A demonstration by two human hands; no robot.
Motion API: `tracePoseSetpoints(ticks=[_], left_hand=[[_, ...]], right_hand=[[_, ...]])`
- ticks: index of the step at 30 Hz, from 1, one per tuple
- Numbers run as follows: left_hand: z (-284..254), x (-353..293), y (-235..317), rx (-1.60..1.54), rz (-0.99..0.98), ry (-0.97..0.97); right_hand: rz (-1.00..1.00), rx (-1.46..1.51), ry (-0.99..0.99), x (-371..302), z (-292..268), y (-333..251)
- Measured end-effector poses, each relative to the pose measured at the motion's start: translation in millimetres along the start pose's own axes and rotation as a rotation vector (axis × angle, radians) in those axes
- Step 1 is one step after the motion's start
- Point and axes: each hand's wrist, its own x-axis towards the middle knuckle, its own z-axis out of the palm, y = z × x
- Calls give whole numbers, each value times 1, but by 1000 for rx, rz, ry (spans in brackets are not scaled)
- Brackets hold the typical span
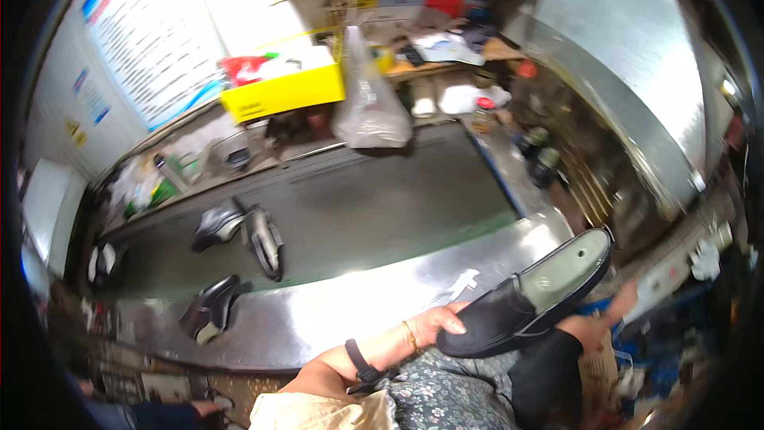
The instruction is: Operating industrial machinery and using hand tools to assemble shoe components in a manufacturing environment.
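My left hand grips a black slip-on shoe by its toe, the thumb on top. The shoe is tilted, with its pale insole showing and its heel pointing to the upper right. Under and beyond the heel is my right hand, in a dark sleeve; it is blurred and partly hidden by the shoe, so its grip does not show. To the left, a dark shoe and another shoe lie on the dark conveyor belt. One more shoe rests on the metal edge.
A shiny metal ledge runs along the belt's near side. Behind stand a yellow box and a hanging plastic bag. A metal housing is at the right. Another person's hand shows at the lower left.
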Motion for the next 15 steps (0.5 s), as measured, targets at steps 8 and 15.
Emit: tracePoseSetpoints(ticks=[8, 15], left_hand=[[7, 42, -89, -529, -766, -422], [69, 60, -107, 500, -245, -89]], right_hand=[[-510, 1585, 53, -85, -296, 4], [-281, 1207, 330, -139, -279, 46]])
